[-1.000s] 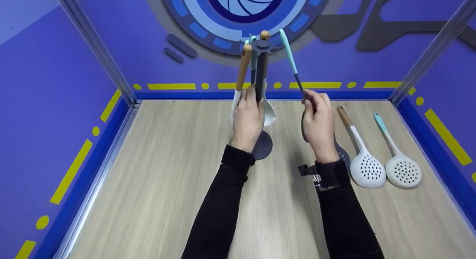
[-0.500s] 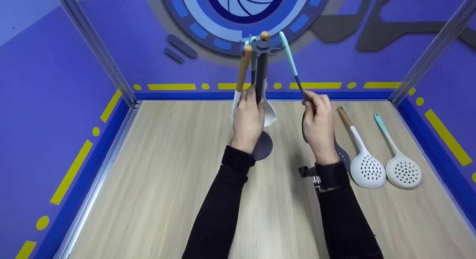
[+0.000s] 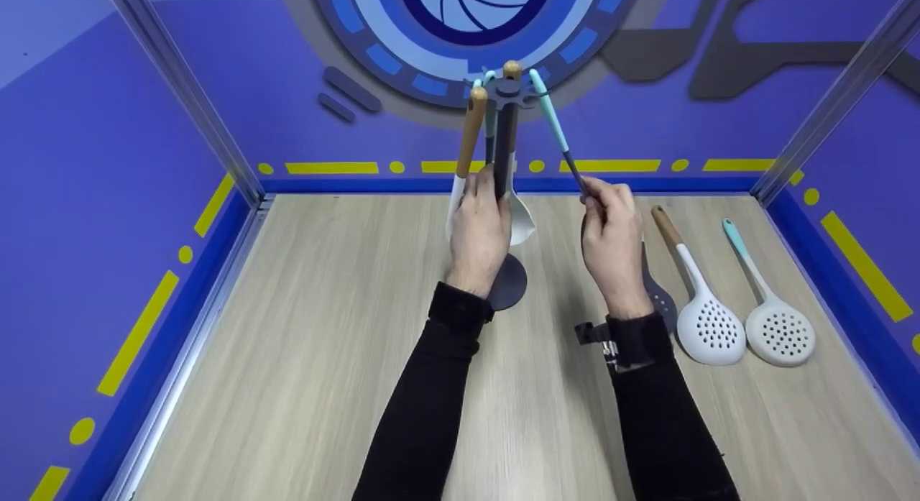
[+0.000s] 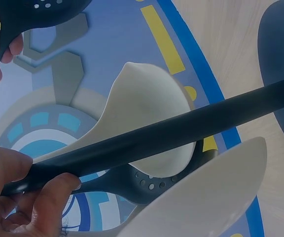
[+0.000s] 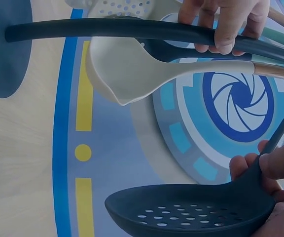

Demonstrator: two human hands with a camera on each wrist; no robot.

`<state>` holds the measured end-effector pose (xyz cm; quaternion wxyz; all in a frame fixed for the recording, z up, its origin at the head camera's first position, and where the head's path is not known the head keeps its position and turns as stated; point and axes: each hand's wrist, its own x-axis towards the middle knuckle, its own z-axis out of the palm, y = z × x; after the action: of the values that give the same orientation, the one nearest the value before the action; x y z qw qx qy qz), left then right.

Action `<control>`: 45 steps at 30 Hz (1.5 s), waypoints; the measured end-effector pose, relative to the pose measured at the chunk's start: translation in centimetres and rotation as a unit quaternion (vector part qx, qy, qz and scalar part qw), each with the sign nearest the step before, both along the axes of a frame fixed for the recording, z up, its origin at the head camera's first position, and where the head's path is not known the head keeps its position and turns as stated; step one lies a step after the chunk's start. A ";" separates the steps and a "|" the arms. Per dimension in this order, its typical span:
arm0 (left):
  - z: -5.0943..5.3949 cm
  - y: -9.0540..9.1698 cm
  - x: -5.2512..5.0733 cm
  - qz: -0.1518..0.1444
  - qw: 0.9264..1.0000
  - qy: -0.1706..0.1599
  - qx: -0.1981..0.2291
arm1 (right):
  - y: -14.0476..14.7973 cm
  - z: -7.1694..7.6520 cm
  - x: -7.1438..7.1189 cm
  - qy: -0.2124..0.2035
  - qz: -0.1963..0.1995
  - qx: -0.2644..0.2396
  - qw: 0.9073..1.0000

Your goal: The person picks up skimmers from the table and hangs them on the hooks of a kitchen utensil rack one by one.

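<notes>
My left hand (image 3: 480, 231) grips the dark post (image 3: 506, 145) of a utensil stand, whose round base (image 3: 509, 284) rests on the table. Several utensils hang from its hooked top, among them a white ladle (image 5: 127, 64) with a wooden handle and a dark perforated one (image 4: 149, 185). My right hand (image 3: 613, 246) pinches the dark neck of a skimmer (image 5: 186, 210), its perforated head down. The skimmer's mint handle (image 3: 552, 120) leans left, its tip beside the stand's hooks. Whether the tip touches a hook I cannot tell.
Right of my right hand lie a white slotted turner (image 3: 711, 328) with a wooden handle and a pale skimmer (image 3: 780, 332) with a mint handle. A dark perforated utensil (image 3: 660, 300) shows partly behind my right wrist. Blue patterned walls enclose the wooden table (image 3: 323, 343).
The skimmer's handle tip has moved left and slightly down toward the stand's top, with my right hand shifting slightly left. My left hand and the stand have stayed put.
</notes>
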<state>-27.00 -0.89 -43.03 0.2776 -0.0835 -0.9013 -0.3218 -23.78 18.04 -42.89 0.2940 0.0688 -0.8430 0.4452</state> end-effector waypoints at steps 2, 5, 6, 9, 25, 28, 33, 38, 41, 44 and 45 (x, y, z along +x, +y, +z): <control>0.0 0.0 0.0 0.000 1.000 -0.001 0.001 | 0.0 -0.1 0.0 -0.004 0.006 0.000 1.000; -0.1 0.0 0.1 0.000 1.000 0.000 0.001 | -0.1 -0.3 0.0 -0.009 0.014 -0.002 1.000; -0.1 0.0 0.1 0.000 1.000 0.001 0.000 | -0.2 -0.4 0.0 -0.010 0.014 0.000 1.000; -0.1 0.0 0.1 0.002 1.000 0.011 0.001 | -0.3 -0.5 -0.1 -0.011 0.015 0.004 1.000; -1.3 0.2 1.3 0.004 0.999 0.019 0.033 | -1.1 -1.4 -0.8 -0.026 0.061 -0.008 0.998; -1.7 0.4 1.6 0.014 0.999 0.008 0.041 | -1.2 -1.3 -0.8 -0.029 0.059 -0.004 0.998; -2.3 0.7 1.8 0.037 0.998 -0.013 0.050 | -1.4 -1.1 -0.7 -0.028 0.052 0.003 0.998; -2.9 1.1 2.0 0.054 0.996 -0.026 0.066 | -1.6 -1.1 -0.7 -0.030 0.049 0.012 0.998; -3.3 1.3 2.1 0.065 0.995 -0.025 0.071 | -1.7 -1.2 -0.7 -0.031 0.044 0.025 0.998; -3.6 1.7 2.1 0.077 0.995 -0.021 0.066 | -1.7 -1.3 -0.7 -0.031 0.039 0.038 0.998; -3.6 1.8 2.1 0.082 0.994 -0.019 0.064 | -1.8 -1.3 -0.7 -0.030 0.037 0.042 0.998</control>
<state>-24.90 0.92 -46.66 0.2901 0.0144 -0.8880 -0.3565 -24.48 16.27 -44.22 0.2483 0.0989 -0.8662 0.4223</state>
